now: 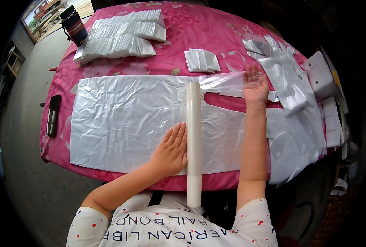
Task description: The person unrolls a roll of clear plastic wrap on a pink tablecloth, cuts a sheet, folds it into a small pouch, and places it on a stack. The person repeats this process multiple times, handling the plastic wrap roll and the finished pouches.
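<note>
A white plastic T-shirt bag (121, 119) lies spread flat on the table, its handle side to the right. A long pale tube (194, 136) lies across it, the near end past the table edge. My left hand (172, 150) rests flat on the bag, fingers stretched out against the tube's left side. At the bag's far handle (224, 82), my right hand (255, 84) is palm up with fingers extended. Thin clear film meets its fingers; I cannot tell whether it lies over or under them. Neither hand grips anything.
Rows of folded white bags (123, 35) stand at the far left, beside a dark flask (74, 25). A smaller folded stack (202, 60) sits beyond the bag. Loose bags (292, 123) pile up at right, near white boxes (320, 76). A black-handled tool (53, 115) lies left.
</note>
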A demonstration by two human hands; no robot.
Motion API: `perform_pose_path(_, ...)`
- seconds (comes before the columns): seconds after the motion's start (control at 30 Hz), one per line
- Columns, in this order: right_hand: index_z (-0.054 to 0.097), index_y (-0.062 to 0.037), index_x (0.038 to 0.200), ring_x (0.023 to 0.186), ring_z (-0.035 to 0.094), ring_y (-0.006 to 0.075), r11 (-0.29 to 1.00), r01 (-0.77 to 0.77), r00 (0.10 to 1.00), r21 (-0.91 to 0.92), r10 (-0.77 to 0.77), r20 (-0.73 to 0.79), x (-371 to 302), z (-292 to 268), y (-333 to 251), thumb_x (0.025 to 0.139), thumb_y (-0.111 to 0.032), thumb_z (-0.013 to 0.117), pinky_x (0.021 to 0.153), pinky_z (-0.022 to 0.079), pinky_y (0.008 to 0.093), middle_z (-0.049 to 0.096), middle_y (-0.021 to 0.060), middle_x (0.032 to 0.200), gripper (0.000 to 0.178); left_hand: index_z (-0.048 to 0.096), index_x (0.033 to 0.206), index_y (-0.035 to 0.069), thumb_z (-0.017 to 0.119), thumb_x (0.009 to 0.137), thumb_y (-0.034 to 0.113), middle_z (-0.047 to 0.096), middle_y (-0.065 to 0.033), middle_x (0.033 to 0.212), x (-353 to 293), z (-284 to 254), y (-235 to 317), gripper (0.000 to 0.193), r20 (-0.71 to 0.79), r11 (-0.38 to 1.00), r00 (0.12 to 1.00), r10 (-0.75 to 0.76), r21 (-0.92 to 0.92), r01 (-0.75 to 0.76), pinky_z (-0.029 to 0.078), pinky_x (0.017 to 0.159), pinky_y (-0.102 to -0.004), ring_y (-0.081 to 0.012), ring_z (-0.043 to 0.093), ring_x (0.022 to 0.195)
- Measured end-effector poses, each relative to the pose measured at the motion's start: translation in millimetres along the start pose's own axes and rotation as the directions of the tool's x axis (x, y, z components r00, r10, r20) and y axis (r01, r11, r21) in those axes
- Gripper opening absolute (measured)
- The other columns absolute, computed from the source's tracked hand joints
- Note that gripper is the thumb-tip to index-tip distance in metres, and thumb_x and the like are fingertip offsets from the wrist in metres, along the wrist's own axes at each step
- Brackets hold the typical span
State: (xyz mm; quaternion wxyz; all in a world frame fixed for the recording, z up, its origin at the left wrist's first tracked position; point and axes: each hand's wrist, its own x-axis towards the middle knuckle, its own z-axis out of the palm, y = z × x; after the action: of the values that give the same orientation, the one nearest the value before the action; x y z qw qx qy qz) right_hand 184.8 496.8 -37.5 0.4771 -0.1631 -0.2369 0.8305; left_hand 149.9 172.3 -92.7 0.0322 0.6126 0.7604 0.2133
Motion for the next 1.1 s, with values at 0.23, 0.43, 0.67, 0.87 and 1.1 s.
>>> perform_pose_path(0.23, 0.038, -0.0018, 0.131, 0.123, 0.042, 0.0208, 0.892, 0.189, 0.884, -0.41, 0.027, 0.467, -91, 121, 43, 0.097, -0.028, 0.037, 0.104, 0.03, 0.0318, 0.047, 0.014, 0.13, 0.043, 0.032, 0.129, -0.015, 0.039, 0.079, 0.019, 0.028, -0.0296, 0.139, -2, 3, -2, 0.061, -0.024, 1.0, 1.0, 0.002, -0.026, -0.002, 0.014, 0.11, -0.0463, -0.0396, 0.023, 0.133)
perform_pose_path(0.43, 0.048, 0.0027, 0.123, 0.121, 0.041, 0.0391, 0.389, 0.663, 0.572, -0.639, 0.288, 0.769, -189, 133, 206, 0.093, -0.022, 0.044, 0.102, 0.027, 0.0466, 0.052, 0.0235, 0.119, 0.038, 0.035, 0.127, -0.013, 0.043, 0.082, 0.027, 0.03, -0.0283, 0.138, 0, 6, 0, 0.061, -0.12, 0.991, 0.99, 0.077, 0.12, -0.063, 0.02, 0.107, -0.0474, -0.0398, 0.028, 0.131)
perform_pose_path(0.67, 0.038, -0.0007, 0.133, 0.134, 0.022, 0.0364, 0.203, 0.801, 0.267, -0.563, 0.72, 0.64, -254, 108, 271, 0.089, -0.029, 0.051, 0.108, 0.02, 0.0473, 0.031, 0.0238, 0.14, 0.054, 0.036, 0.129, -0.011, 0.038, 0.085, 0.019, 0.035, -0.0261, 0.136, 2, 37, -7, 0.053, -0.219, 0.992, 0.975, 0.041, 0.129, -0.013, 0.023, 0.107, -0.0455, -0.0369, 0.033, 0.129)
perform_pose_path(0.87, 0.041, -0.0015, 0.131, 0.133, 0.024, 0.0349, 0.515, 0.639, 0.167, -0.572, 0.633, 0.756, -256, 107, 169, 0.084, -0.026, 0.059, 0.107, 0.023, 0.0448, 0.034, 0.0204, 0.139, 0.056, 0.029, 0.133, -0.009, 0.04, 0.084, 0.015, 0.028, -0.0241, 0.14, 1, 6, -1, 0.056, -0.194, 0.995, 0.978, -0.073, -0.081, 0.058, 0.027, 0.106, -0.0445, -0.0354, 0.033, 0.129)
perform_pose_path(1.1, 0.055, -0.002, 0.117, 0.12, 0.045, 0.0329, 0.116, 0.729, 0.613, -0.674, 0.328, 0.719, -216, 23, 39, 0.085, -0.024, 0.057, 0.099, 0.036, 0.0412, 0.053, 0.0147, 0.123, 0.039, 0.023, 0.135, -0.008, 0.034, 0.095, 0.028, 0.029, -0.0156, 0.141, 59, -31, -45, 0.055, 0.185, -0.11, 0.896, -0.404, -0.982, 0.154, 0.042, 0.092, -0.0352, -0.0293, 0.052, 0.109)
